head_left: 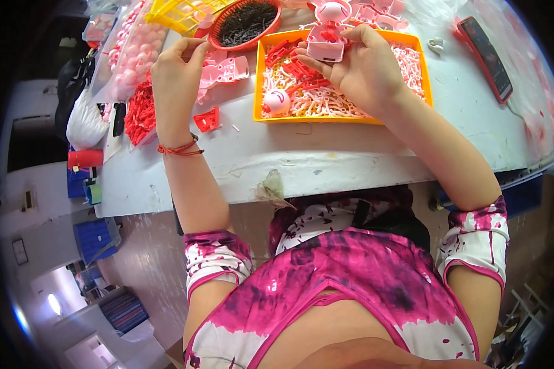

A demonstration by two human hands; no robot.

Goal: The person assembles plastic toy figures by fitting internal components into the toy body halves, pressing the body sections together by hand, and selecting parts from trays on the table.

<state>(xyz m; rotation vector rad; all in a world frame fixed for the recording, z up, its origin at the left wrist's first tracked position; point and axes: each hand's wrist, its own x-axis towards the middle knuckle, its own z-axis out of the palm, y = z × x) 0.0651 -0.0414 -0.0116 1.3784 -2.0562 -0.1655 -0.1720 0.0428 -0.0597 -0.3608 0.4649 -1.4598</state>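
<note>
My right hand (375,77) holds a pink plastic toy figure (327,46) between thumb and fingers, above the far part of a yellow tray (326,120). The tray contains many small pink and white hooked parts and a pile of red strips (298,74). A round pink-and-white head piece (276,102) lies in its near left corner. My left hand (177,71) is pinched closed beside a red basket (279,17) of small black parts (246,23); anything between its fingertips is too small to tell. Pink molded body shells (231,71) lie just right of that hand.
A red plastic piece (207,119) and a tiny white pin (236,128) lie on the white table (184,184). Red parts (141,111) and a bag of pink balls (135,64) are at left. A yellow basket (178,15) stands behind. A phone (486,58) lies at right.
</note>
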